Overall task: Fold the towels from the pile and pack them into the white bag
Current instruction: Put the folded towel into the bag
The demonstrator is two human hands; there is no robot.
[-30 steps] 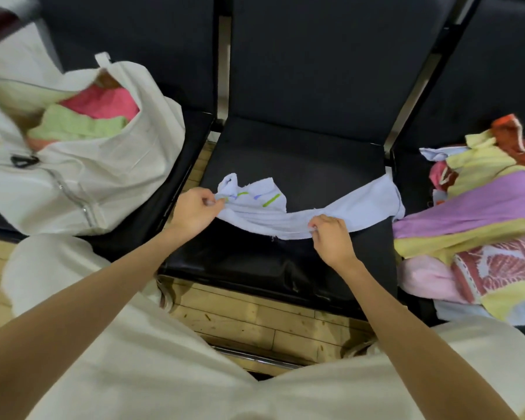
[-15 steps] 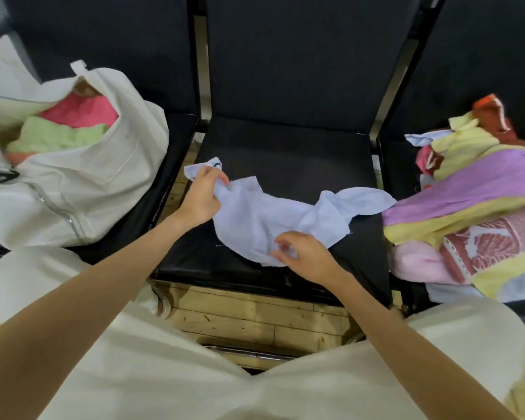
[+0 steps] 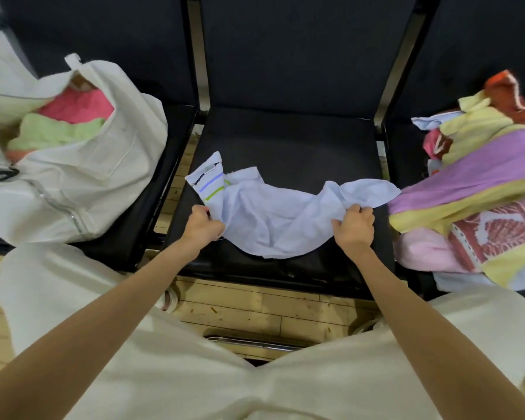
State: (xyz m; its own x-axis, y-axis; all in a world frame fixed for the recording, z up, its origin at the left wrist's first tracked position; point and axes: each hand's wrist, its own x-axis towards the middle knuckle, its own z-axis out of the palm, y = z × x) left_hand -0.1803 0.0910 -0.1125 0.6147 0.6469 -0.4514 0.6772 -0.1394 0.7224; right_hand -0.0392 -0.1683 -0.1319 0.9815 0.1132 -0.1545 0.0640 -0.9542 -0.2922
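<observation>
1. Cream-white trousers (image 3: 170,374) fill the nearest part of the view, with both bare forearms reaching forward over them and a strip of wooden floor (image 3: 255,301) showing between the knees and the seats.
2. Next comes the front edge of the middle black chair seat (image 3: 285,137), where the two hands work.
3. The left hand (image 3: 203,227) has its fingers curled into the left side of the pale blue towel (image 3: 273,219), so this grip is clenched on the cloth just below the end with the blue and green stripes.
4. The right hand (image 3: 353,227) is likewise clenched on the towel, bunching its right side, with a loose flap trailing past the knuckles toward the pile.
5. Between the two grips the towel sags in a crumpled, unfolded sheet lying on the seat; its lower edge hangs near the front of the seat, nearer the person than the hands.
6. The striped corner sticks up beyond the left hand, pointing toward the bag.
7. On the left seat, well apart from the towel, sits the white bag (image 3: 82,189), its mouth open, with pink and green towels inside.
8. On the right seat lies the pile of towels (image 3: 473,189), in purple, yellow, pink and orange-red, its edge just beside the blue towel's right tip.
</observation>
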